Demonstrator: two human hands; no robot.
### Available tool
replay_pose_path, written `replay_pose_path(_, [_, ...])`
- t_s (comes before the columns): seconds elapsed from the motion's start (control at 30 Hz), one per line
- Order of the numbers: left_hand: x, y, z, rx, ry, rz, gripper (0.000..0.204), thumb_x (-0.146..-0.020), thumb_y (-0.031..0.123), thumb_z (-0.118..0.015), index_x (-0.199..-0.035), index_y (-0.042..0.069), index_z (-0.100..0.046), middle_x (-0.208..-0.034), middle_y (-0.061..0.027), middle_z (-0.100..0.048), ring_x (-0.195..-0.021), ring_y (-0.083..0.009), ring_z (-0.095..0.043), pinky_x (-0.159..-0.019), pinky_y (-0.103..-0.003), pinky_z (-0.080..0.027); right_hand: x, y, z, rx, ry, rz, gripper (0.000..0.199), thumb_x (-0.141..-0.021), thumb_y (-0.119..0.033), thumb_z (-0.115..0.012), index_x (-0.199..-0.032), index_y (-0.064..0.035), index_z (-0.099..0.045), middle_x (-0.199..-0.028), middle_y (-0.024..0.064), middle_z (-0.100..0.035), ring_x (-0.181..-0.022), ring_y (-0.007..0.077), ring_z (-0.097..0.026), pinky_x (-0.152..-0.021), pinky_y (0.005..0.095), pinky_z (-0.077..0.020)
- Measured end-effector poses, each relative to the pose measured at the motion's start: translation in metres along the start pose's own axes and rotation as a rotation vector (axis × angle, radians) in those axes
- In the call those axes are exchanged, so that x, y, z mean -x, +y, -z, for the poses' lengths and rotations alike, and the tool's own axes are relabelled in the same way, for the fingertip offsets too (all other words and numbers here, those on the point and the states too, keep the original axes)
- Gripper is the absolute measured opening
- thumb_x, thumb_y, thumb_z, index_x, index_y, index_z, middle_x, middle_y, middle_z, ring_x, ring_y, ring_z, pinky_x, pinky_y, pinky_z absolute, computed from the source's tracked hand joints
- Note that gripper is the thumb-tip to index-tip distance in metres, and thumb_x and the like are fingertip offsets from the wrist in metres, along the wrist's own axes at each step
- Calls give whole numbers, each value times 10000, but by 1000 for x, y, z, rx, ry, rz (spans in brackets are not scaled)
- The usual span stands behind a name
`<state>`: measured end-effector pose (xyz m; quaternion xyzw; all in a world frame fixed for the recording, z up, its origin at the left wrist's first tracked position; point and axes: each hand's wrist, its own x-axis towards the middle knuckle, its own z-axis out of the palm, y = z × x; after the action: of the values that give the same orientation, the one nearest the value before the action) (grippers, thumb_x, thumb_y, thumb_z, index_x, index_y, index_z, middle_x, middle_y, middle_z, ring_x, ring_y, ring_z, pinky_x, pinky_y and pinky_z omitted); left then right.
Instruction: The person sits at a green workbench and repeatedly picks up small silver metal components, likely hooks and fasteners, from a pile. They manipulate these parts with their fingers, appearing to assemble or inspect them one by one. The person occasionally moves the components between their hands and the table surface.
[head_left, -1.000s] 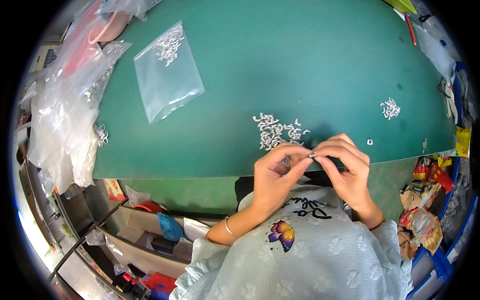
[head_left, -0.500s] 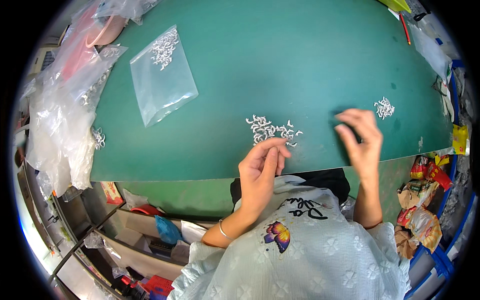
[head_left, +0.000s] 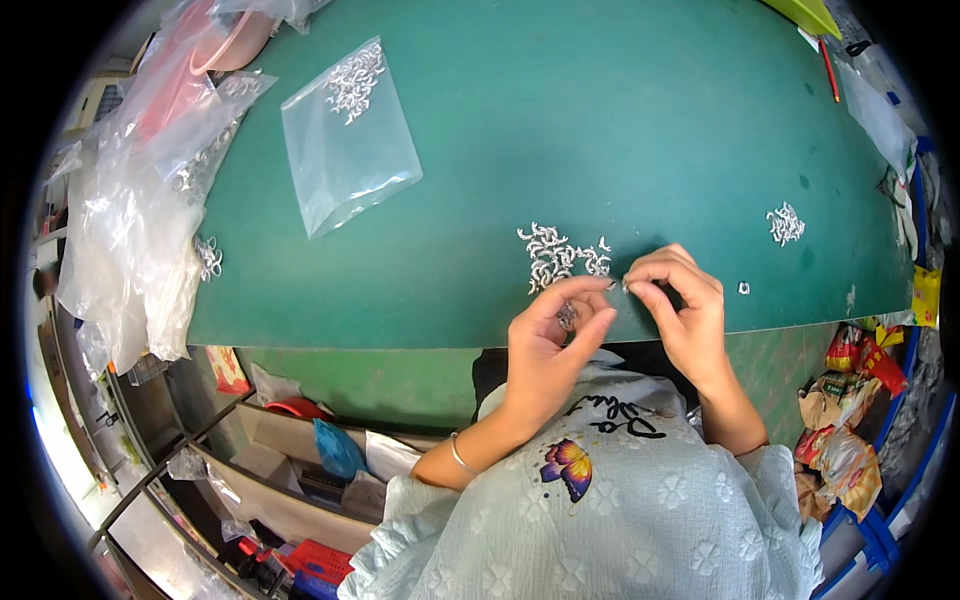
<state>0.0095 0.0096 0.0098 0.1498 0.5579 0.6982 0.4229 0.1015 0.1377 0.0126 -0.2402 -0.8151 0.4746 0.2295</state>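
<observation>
My left hand point(head_left: 548, 345) is curled at the table's near edge. Small silvery metal pieces point(head_left: 567, 317) show inside its bent fingers, and a dark bit shows at its fingertips. Just to its right, my right hand point(head_left: 690, 315) pinches a small silvery piece point(head_left: 627, 287) between thumb and forefinger. Beyond the left hand lies a loose pile of curved silvery metal pieces point(head_left: 548, 255). One separate silvery piece point(head_left: 743, 288) rests right of the right hand, and a smaller pile point(head_left: 786, 225) lies farther right.
The green table point(head_left: 480, 120) bears a clear plastic bag point(head_left: 355, 165) with more curved pieces on it. Large clear bags point(head_left: 130, 230) and a pink basin point(head_left: 235, 45) crowd the left end. A red pencil point(head_left: 829, 70) lies far right. Food packages point(head_left: 845, 455) sit beside the table.
My right hand has come left, close to the left hand, and now pinches a small piece. The left hand's fingers have loosened, showing pieces inside. A single piece now shows near the right edge.
</observation>
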Motion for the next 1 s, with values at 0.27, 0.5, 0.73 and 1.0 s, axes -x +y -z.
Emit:
replay_pose_path(0.27, [1,1,-3,-47,23,-136,136,-783,-71,-623,-905,-13,-622,-860,-25,-564,-654,-30,-434,-551,-169,-372,10,-17,0,-190,-31,-22,103,-712,-5,-682,-793,14,-622,-777,94,-628,-715,216,-564,-659,303,-445])
replay_pose_path(0.5, [2,6,-1,77,-15,-11,108,-804,-51,-615,-910,-30,-612,-871,-20,-593,-689,-24,-459,-546,-155,-365,9,-22,3,-139,-11,41,137,-686,18,-690,-808,0,-631,-784,92,-623,-729,216,-554,-671,300,-432])
replay_pose_path(0.73, [0,5,12,442,-135,290,65,-824,40,-523,-878,8,-541,-823,-70,-542,-621,-61,-392,-522,-197,-322,7,-10,1,-48,-27,18,147,-679,1,-696,-811,-6,-629,-791,95,-605,-732,225,-542,-663,312,-424])
replay_pose_path(1.0, [2,3,25,518,-53,293,65,-846,57,-508,-890,17,-534,-820,-66,-542,-624,-77,-399,-546,-226,-351,5,6,-18,417,3,210,224,-652,-50,-715,-859,-40,-629,-831,61,-563,-746,234,-496,-670,331,-374])
